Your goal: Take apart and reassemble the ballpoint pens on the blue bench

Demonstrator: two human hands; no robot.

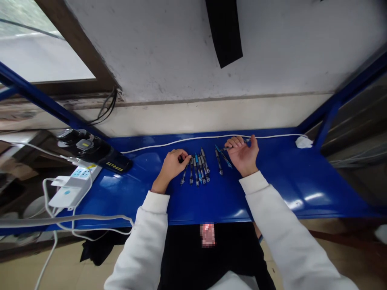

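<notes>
Several pens (198, 168) lie side by side on the blue shelf (281, 181) in front of me. My left hand (174, 163) rests knuckles up at the left end of the row, its fingers curled and their tips touching the leftmost pen (184, 174). My right hand (242, 154) is turned palm up to the right of the row, fingers closed on a thin clear pen (238, 144) that points left to right. One pen (219, 161) and a blue pen part (223, 157) lie just left of that hand.
A white cable (187, 139) runs along the back of the shelf to a white wad (303, 141) at the right. At the left stand a black device (93, 150) and a white power strip (74, 183) with cords. Blue frame posts rise on both sides.
</notes>
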